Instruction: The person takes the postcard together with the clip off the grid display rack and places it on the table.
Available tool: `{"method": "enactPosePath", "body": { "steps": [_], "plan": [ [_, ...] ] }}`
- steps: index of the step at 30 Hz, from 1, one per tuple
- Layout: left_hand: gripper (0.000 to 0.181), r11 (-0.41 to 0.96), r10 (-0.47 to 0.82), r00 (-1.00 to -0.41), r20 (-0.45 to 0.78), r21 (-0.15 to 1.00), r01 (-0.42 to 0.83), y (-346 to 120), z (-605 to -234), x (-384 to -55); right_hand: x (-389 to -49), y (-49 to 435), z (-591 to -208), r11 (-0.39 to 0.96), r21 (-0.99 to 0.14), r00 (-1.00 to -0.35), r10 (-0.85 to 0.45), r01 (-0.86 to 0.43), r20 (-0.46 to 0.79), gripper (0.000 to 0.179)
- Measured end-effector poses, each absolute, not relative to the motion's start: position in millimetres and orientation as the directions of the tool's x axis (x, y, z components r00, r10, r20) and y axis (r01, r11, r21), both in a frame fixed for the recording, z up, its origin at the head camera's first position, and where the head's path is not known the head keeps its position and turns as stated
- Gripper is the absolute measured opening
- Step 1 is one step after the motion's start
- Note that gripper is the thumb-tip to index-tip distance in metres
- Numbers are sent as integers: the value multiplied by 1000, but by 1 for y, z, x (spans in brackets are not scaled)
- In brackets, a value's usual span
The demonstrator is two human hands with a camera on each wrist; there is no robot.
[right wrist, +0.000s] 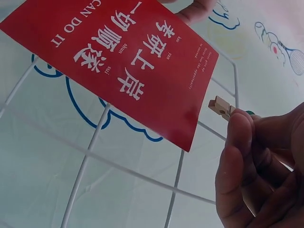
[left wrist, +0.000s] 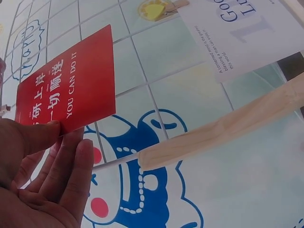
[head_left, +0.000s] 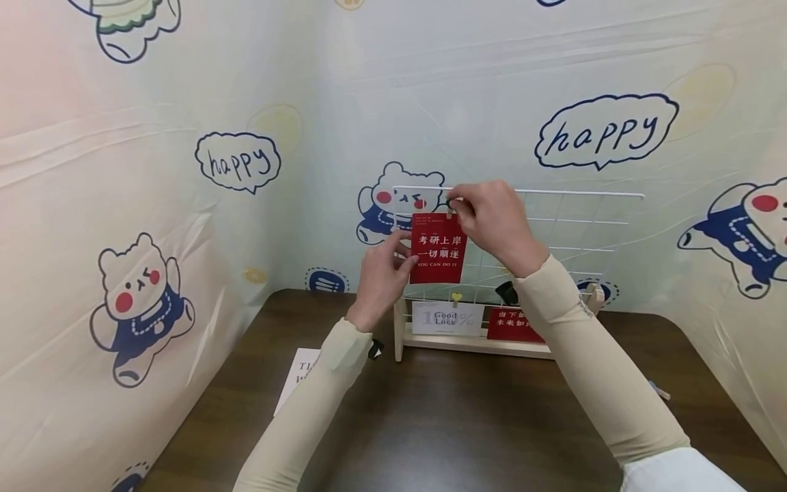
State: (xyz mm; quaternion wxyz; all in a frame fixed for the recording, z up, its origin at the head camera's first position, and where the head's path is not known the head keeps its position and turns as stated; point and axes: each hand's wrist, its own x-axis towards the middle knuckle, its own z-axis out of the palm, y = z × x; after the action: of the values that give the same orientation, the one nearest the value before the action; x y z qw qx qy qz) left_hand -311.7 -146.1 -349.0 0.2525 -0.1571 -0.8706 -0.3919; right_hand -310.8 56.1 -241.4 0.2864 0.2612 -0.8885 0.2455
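Note:
A red card (head_left: 438,249) with white lettering is held up against the white wire grid (head_left: 553,221) near its upper left. My left hand (head_left: 386,275) pinches the card's left edge between thumb and fingers, as the left wrist view also shows. Above the card's top right, my right hand (head_left: 494,222) pinches a small wooden clothespin (right wrist: 221,107). In the right wrist view the clothespin's tip points at the card's top edge, with a small gap between them. A bit of green shows on the clothespin behind the fingertips.
Lower on the grid hang a white "Good Luck" card (head_left: 447,319), under a clothespin with a yellow heart (head_left: 457,298), and another red card (head_left: 515,325). A wooden base (head_left: 479,347) carries the grid. A white card (head_left: 295,372) lies on the brown table (head_left: 467,424), left of the base.

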Motion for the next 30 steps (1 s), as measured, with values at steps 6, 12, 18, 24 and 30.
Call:
{"method": "enactPosePath", "body": {
  "steps": [6,12,18,24,30],
  "plan": [
    [35,646,73,-825,560,603,467,-147,-349,-309,-304,65,-247,734,-289,-701,-341,-615,626,22],
    [34,639,82,-819,568,601,480,-146,-350,-307,-298,77,-251,746,-294,-713,-327,-598,620,21],
    [35,631,85,-827,556,613,476,-148,-351,-304,-296,90,-259,745,-295,-711,-322,-598,625,19],
    [33,609,78,-831,551,633,478,-150,-352,-300,-294,102,-271,743,-287,-706,-333,-604,625,18],
    [34,596,88,-823,562,632,495,-152,-354,-295,-292,114,-283,751,-292,-717,-326,-592,616,18]
  ]
}}
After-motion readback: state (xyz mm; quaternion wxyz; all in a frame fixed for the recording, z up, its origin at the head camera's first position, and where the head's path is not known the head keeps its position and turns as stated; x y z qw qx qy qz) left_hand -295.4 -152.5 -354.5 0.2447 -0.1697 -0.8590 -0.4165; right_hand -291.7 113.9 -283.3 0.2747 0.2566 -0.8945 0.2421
